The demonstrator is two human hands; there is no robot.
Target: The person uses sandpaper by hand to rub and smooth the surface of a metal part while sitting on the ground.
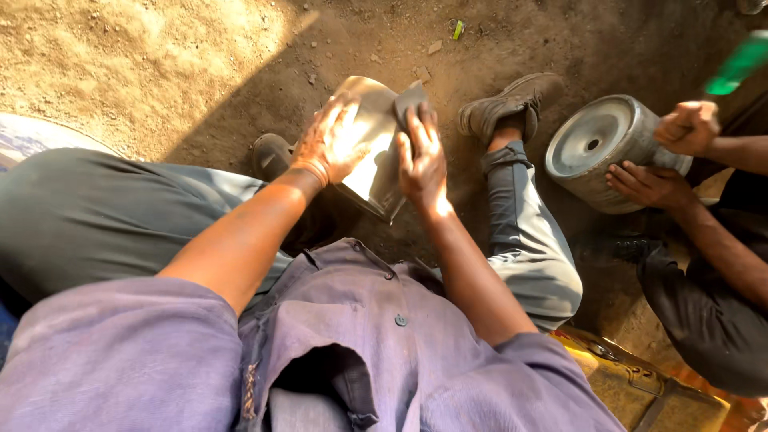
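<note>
The curved metal sheet (370,152) stands tilted on the dirt ground (160,64) between the person's 2 shoes, propped against the lower legs. It looks stiff, fairly thin and smooth, probably light enough for 1 hand but slippery on its shiny face and likely sharp along its edges, so flat palms on the face seem the safer hold. The left hand (332,140) lies on the sheet's left side, fingers spread and pressing flat, wrist bent down. The right hand (422,156) rests on the sheet's right side, fingers together, pressing a dark abrasive pad (406,100) against it. Right of the sheet, another person's 2 hands hold a grey metal drum (600,148).
</note>
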